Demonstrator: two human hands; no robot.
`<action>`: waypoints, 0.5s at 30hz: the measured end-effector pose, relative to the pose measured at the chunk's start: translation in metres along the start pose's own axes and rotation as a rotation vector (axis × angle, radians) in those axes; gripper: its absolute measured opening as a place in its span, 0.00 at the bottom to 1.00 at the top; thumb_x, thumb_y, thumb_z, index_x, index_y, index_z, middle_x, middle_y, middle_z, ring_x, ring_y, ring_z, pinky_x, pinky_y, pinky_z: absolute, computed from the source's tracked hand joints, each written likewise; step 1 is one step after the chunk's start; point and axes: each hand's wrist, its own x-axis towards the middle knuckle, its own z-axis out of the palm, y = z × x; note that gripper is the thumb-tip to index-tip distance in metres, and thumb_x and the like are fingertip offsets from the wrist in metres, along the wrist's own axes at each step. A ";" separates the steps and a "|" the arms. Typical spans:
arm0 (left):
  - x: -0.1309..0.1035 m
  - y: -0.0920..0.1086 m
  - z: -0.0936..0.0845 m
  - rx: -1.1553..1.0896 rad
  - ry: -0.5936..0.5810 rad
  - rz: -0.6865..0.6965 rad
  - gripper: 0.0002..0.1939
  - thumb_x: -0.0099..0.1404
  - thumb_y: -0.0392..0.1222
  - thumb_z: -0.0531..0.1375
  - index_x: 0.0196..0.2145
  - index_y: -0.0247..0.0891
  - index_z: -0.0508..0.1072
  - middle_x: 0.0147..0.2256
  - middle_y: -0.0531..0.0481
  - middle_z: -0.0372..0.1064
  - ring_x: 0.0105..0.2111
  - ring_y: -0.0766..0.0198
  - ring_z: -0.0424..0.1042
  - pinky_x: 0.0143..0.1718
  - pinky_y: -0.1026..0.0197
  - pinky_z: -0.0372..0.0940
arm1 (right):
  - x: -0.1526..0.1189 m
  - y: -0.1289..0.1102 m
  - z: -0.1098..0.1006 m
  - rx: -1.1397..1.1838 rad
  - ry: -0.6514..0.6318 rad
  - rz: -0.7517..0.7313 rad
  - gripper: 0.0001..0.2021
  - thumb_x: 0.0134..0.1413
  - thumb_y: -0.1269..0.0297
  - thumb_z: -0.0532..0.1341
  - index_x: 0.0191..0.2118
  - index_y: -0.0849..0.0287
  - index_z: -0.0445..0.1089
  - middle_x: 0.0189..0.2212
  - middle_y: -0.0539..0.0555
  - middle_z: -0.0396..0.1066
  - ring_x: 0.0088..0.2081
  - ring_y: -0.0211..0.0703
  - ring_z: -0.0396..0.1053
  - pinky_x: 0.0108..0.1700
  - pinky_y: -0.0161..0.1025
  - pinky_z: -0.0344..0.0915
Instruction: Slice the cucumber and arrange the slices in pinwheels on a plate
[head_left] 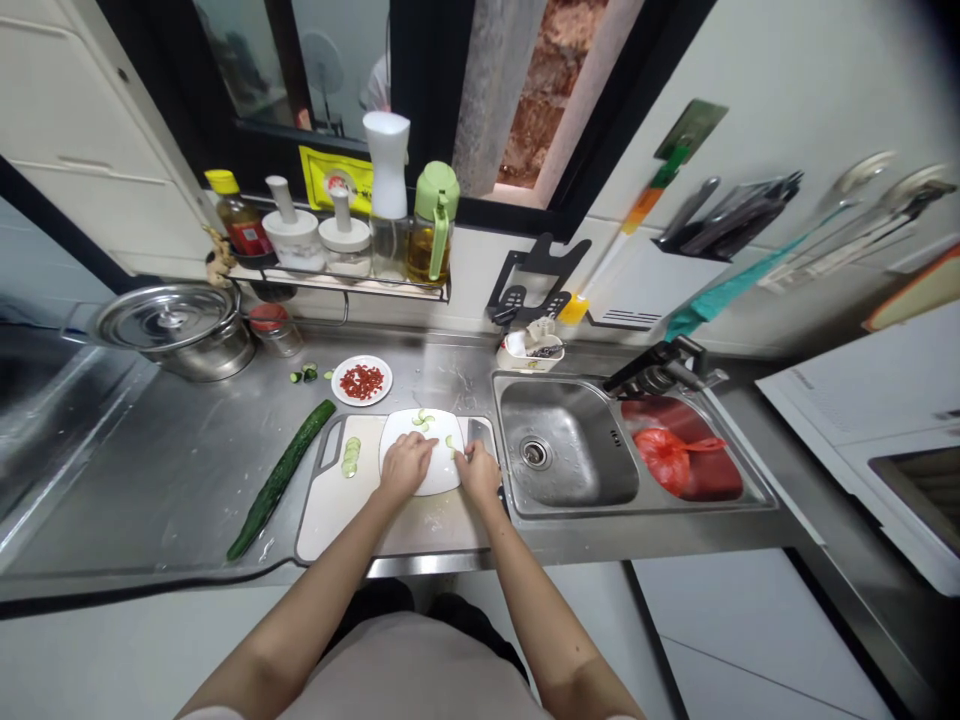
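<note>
One cucumber slice (pixel 450 441) seems pinched by the right hand (pixel 478 470); left hand (pixel 406 465) grip unclear; arranging the plate (pixel 444 478) likely wants gentle placing.

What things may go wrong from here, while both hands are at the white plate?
The right hand is close to what looks like a knife, so a cut is possible. The left hand, over the white plate, might disturb the cucumber slices. The whole cucumber lies loose and could roll.
</note>
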 end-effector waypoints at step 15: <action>0.010 0.005 0.015 0.179 -0.183 0.093 0.25 0.68 0.33 0.48 0.55 0.57 0.70 0.50 0.44 0.62 0.47 0.56 0.60 0.48 0.54 0.56 | 0.000 0.000 0.002 0.014 0.000 0.006 0.14 0.60 0.53 0.55 0.45 0.55 0.66 0.34 0.52 0.73 0.38 0.44 0.71 0.35 0.36 0.56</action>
